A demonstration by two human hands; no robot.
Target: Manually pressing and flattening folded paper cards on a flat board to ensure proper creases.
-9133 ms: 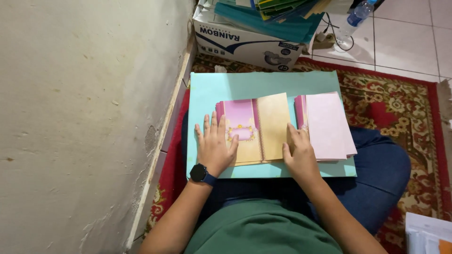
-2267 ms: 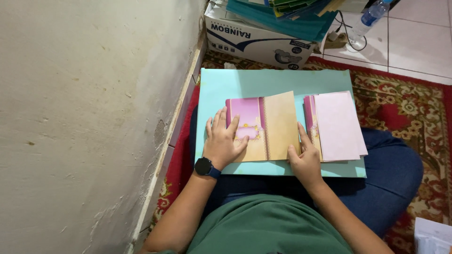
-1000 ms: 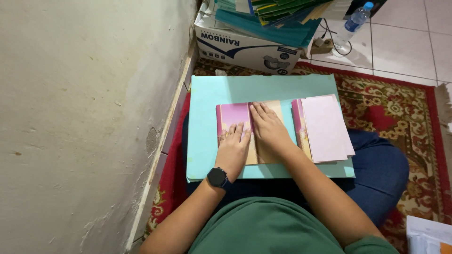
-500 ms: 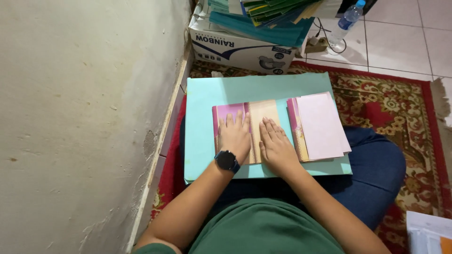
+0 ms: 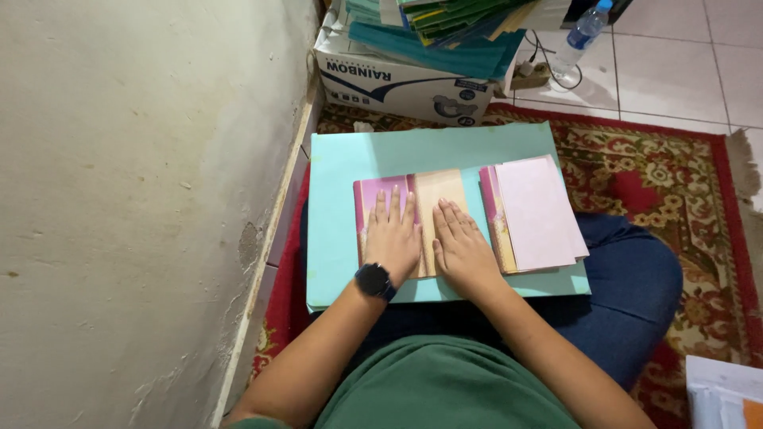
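Left hand point(image 5: 392, 238) and right hand point(image 5: 461, 248) flat, fingers spread, gripping nothing, pressing folded pink-and-tan paper card point(image 5: 413, 199) on pale turquoise board point(image 5: 338, 230) across lap. Card's long axis crosswise; left hand nearer pink flap.

I am pressing both palms flat on a folded pink and tan card point(image 5: 425, 214) lying on a light blue board point(image 5: 338, 222) across my lap: left hand point(image 5: 392, 238) on the pink side, right hand point(image 5: 461, 246) on the tan. A stack of pink cards point(image 5: 536, 210) is lying just right.
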